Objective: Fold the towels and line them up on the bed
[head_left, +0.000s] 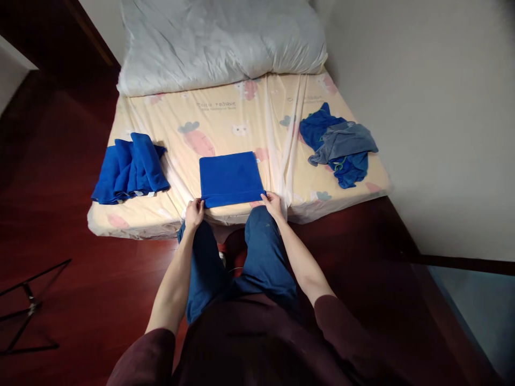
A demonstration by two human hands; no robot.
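A blue cloth (230, 174) lies flat as a rectangle near the bed's front edge, with a narrow folded strip along its near side. My left hand (195, 212) pinches the near left corner of that cloth. At the near right corner, the fingers of my right hand (272, 205) are closed on the cloth too. Several rolled or folded blue cloths (131, 170) rest side by side at the left of the bed. On the right is a loose, crumpled pile of blue cloths (351, 170) with a grey cloth (344, 140) on top.
The bed (225, 126) has a patterned cream cover under clear plastic. A large wrapped grey bundle (221, 43) lies at its far end. A wall (434, 118) stands at the right, and a black metal stand (32, 307) is on the dark red floor at the left.
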